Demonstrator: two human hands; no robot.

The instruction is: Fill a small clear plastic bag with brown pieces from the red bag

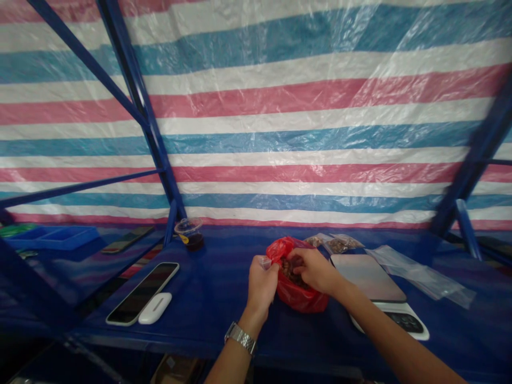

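Blue sheeting covers the tabletop [224, 282] that carries every item in view. Far to the left of the hands lies a dark smartphone [143, 292], screen up, with a white oblong case [155, 308] touching its near edge. Beyond these, a clear lidded cup [190, 233] with dark contents stands near the frame post.

The left hand [262, 284], with a metal wristwatch [240, 337] on its wrist, is closed narrowly on the rim of the red plastic bag [298, 296] and on a scrap of clear film, holding the mouth open. The right hand [314, 269] is curled into the bag opening, fingers pinched among dark brown pieces; whether it grips any cannot be told. The bag rests on the tabletop between and under both hands.

Just right of the right hand sits a digital scale [376, 288]; its platform carries nothing, so weighing is judged not yet done. Behind it lie small filled clear pouches [336, 244], judged finished portions. Further right lie unfilled clear bags [416, 274], so portions appear to remain.

No brand, label or writing is legible on any item.
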